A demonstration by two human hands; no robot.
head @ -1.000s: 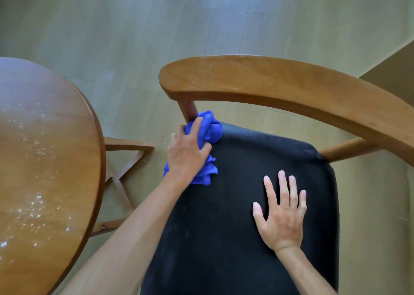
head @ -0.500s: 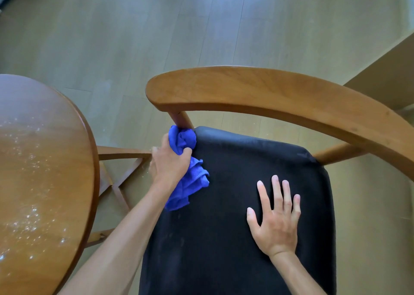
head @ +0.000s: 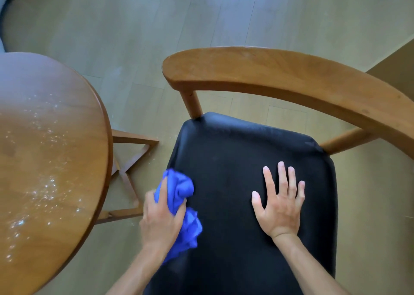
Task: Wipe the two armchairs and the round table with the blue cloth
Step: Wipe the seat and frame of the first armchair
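Note:
An armchair with a curved wooden back rail (head: 280,75) and a black padded seat (head: 228,155) fills the middle and right. My left hand (head: 161,218) grips a bunched blue cloth (head: 181,207) pressed against the seat's left edge. My right hand (head: 280,202) lies flat on the seat, fingers spread, holding nothing. The round wooden table (head: 44,160) stands at the left, its top sprinkled with white specks. Only one armchair is in view.
The table's wooden cross-braced legs (head: 130,173) show between the tabletop and the chair. Pale wood-plank floor (head: 179,25) stretches beyond. A tan flat surface (head: 398,70) sits at the right edge behind the chair's rail.
My left hand has dragged the blue cloth from the seat's back left corner, by the rail post, toward me along the left edge. My right hand has stayed flat on the seat.

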